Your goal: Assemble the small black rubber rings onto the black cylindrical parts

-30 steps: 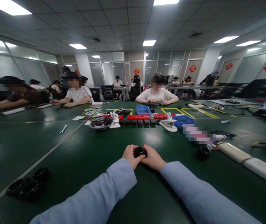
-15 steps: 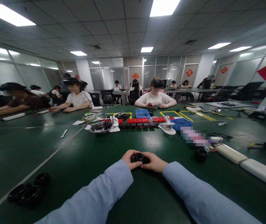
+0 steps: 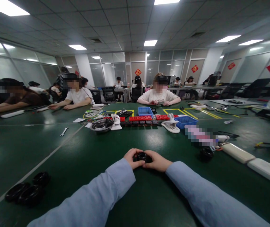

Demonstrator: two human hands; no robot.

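My left hand (image 3: 132, 159) and my right hand (image 3: 159, 161) meet over the table in front of me. Between them is a glossy black ring-shaped part (image 3: 141, 155) with a round opening facing up. Both hands are closed round it from opposite sides, thumbs at its near edge. The fingers partly cover its sides, and I cannot tell whether it touches the table. Several similar black rings (image 3: 32, 194) lie grouped by my left forearm. Another black round part (image 3: 206, 153) sits off to the right.
The green table (image 3: 97, 195) carries red power strips (image 3: 140, 118), a blue bin (image 3: 145, 111), a second blue bin (image 3: 186, 121), a white clamp (image 3: 171, 125) and a coil of cables (image 3: 101, 125). A wrench (image 3: 64, 131) lies left; white bars (image 3: 267, 171) lie right. Co-workers sit across and left.
My head view has shifted slightly downward, so the background sits higher. Both hands keep hold of the black ring-shaped part in nearly the same place.
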